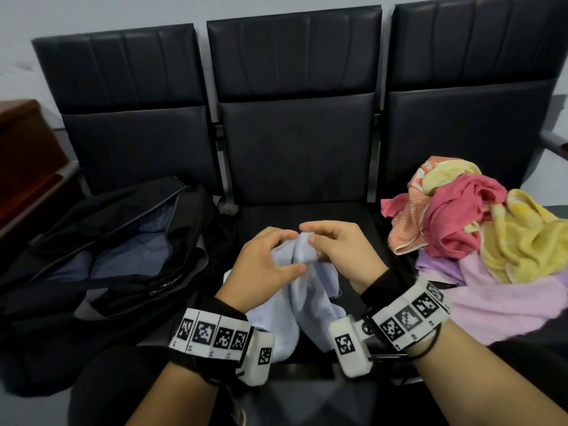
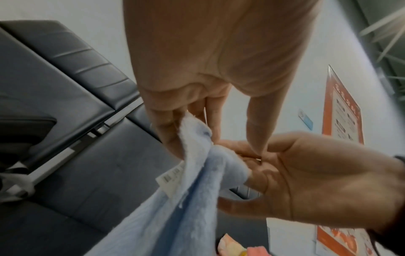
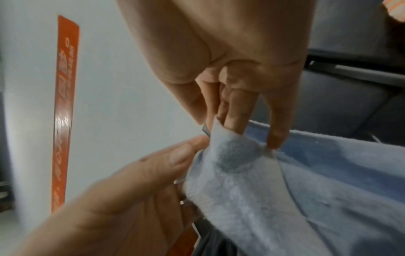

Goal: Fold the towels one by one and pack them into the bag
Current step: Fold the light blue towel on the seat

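Pinching pale-blue towel — both hands, fingers curled.

A pale blue towel is hanging bunched and unfolded over the middle seat. A black bag is lying unzipped on the left seat, while crumpled towels are sitting heaped on the right
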`<state>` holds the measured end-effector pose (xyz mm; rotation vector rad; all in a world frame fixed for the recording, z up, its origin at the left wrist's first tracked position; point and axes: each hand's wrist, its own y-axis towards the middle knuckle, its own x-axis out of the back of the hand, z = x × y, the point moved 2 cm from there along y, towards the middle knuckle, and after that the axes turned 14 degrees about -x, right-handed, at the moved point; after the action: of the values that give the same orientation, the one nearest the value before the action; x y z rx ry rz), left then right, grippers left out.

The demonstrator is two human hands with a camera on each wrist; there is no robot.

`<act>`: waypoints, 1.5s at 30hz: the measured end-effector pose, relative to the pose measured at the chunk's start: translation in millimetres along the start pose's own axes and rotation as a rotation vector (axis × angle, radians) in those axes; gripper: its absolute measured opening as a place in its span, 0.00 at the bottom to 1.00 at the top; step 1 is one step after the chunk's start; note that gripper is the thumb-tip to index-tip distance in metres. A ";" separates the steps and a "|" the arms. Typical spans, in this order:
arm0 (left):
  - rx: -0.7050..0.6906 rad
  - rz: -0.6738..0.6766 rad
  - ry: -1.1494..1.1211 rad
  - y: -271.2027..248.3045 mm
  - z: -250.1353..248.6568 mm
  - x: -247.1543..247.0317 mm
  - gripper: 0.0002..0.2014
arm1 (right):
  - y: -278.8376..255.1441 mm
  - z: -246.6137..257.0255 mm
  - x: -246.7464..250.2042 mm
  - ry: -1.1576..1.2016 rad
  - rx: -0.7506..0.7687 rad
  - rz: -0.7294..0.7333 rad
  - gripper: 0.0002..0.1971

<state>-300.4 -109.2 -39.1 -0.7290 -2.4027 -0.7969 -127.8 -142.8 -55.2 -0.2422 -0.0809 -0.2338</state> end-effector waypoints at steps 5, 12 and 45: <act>-0.002 -0.018 0.058 -3.5 -1.0 -6.8 0.32 | -8.3 9.8 -6.3 0.199 -0.134 0.136 0.21; -0.055 -0.131 0.097 -3.3 -0.9 -18.1 0.17 | -17.0 13.7 -10.3 0.274 -0.143 0.291 0.25; -0.298 -0.611 0.097 8.8 -61.1 169.6 0.15 | -14.2 27.8 59.9 -1.282 0.326 -0.116 0.11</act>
<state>-401.4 -87.6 109.0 -0.0303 -2.4597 -1.4138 -74.6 -162.5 -18.7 -0.0277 -1.3953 -0.1452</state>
